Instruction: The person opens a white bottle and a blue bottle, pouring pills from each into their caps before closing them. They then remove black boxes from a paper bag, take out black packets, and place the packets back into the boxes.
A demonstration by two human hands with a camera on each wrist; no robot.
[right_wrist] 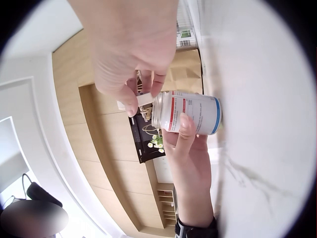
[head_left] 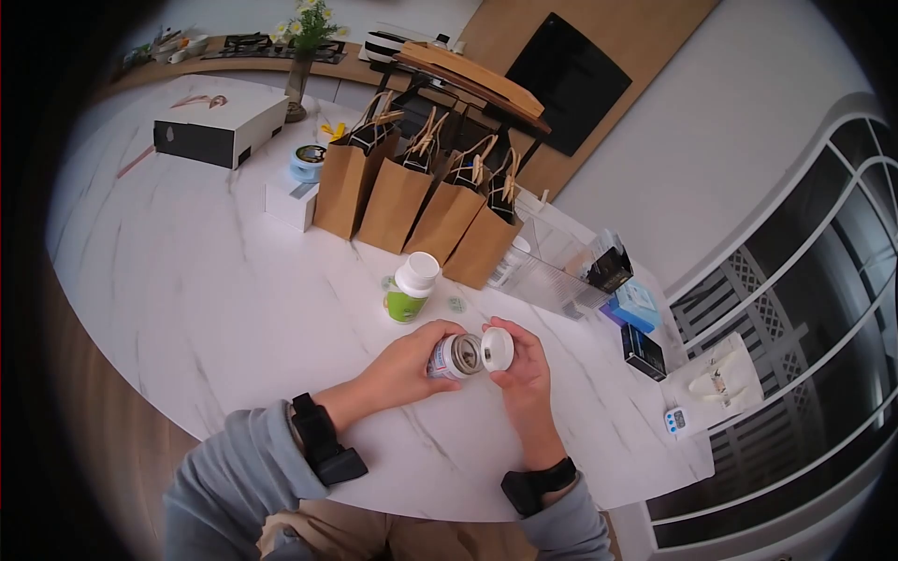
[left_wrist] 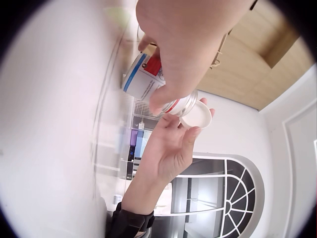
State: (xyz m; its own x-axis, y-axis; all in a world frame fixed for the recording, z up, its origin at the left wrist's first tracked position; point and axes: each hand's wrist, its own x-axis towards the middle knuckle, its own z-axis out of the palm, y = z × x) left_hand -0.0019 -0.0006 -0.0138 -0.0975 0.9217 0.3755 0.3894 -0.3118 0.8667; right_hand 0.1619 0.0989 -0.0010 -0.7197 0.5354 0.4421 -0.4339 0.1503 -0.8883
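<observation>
My left hand (head_left: 407,367) grips a small pill jar (right_wrist: 200,115) whose white label carries red and blue bands. The jar is tilted over the table, its metallic mouth (head_left: 466,353) turned towards my right hand (head_left: 531,391). Between the right thumb and fingers is a round white cap (head_left: 499,349), held right beside the mouth. The left wrist view shows the face of the cap (left_wrist: 199,117) as a pale disc. Just beyond the hands a green and white bottle (head_left: 409,297) stands upright with its white lid on.
Several brown paper bags (head_left: 398,208) with handles stand in a row behind the bottle. To their right are a clear acrylic holder (head_left: 557,266) and small boxes (head_left: 644,352). A white timer (head_left: 675,420) lies at the right edge. A white and black box (head_left: 220,131) sits far left.
</observation>
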